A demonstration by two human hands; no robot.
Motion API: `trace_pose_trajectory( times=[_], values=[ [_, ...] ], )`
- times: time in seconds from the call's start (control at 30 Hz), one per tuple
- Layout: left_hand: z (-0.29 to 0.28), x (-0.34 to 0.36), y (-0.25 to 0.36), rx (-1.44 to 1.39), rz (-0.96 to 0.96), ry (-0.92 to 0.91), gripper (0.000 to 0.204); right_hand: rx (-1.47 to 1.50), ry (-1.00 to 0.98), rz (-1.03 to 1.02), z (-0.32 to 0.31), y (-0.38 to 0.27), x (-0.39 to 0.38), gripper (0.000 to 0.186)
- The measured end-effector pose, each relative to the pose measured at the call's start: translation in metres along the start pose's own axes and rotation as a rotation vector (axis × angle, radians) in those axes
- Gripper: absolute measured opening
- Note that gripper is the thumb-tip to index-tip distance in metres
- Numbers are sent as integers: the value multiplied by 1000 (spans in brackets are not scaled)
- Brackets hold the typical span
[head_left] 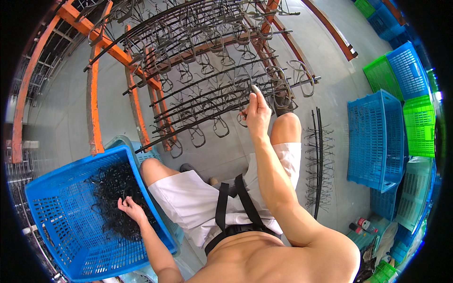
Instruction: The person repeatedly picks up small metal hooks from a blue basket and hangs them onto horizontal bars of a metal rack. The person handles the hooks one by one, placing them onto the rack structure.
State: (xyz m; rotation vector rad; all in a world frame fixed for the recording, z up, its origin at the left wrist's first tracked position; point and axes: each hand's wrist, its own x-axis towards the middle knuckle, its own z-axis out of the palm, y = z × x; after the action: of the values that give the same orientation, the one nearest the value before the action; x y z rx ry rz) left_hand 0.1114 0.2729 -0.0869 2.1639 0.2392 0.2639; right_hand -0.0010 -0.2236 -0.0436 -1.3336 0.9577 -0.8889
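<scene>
My left hand (130,206) is inside a blue plastic basket (61,203), over a tangled heap of small black pieces (111,181). Its fingers are loosely bent and apart, with nothing visible held. My right hand (256,113) reaches up to the lower rows of a rack of black bars (177,135) hung with many wire loop frames (221,126). Its upper fingers point up among the loops, one with a white covering at the tip, and the others are curled; whatever they hold is too small to make out.
Orange steel posts (94,113) carry the rack. Black rods with wire prongs (318,160) lie on the grey floor at right, beside stacked blue baskets (375,141) and green ones (417,127). Small bottles (365,226) sit at lower right. My bent knees flank the space below the rack.
</scene>
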Motion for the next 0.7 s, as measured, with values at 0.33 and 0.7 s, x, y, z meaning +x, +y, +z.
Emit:
trace_pose_trajectory(
  times=[0.33, 0.7],
  values=[
    [4, -3, -13, 159, 7, 79, 59, 235, 59, 84, -3, 2, 8, 30],
    [-3, 23, -62, -275, -347, 22, 32, -14, 67, -7, -6, 11, -8, 22]
  ],
)
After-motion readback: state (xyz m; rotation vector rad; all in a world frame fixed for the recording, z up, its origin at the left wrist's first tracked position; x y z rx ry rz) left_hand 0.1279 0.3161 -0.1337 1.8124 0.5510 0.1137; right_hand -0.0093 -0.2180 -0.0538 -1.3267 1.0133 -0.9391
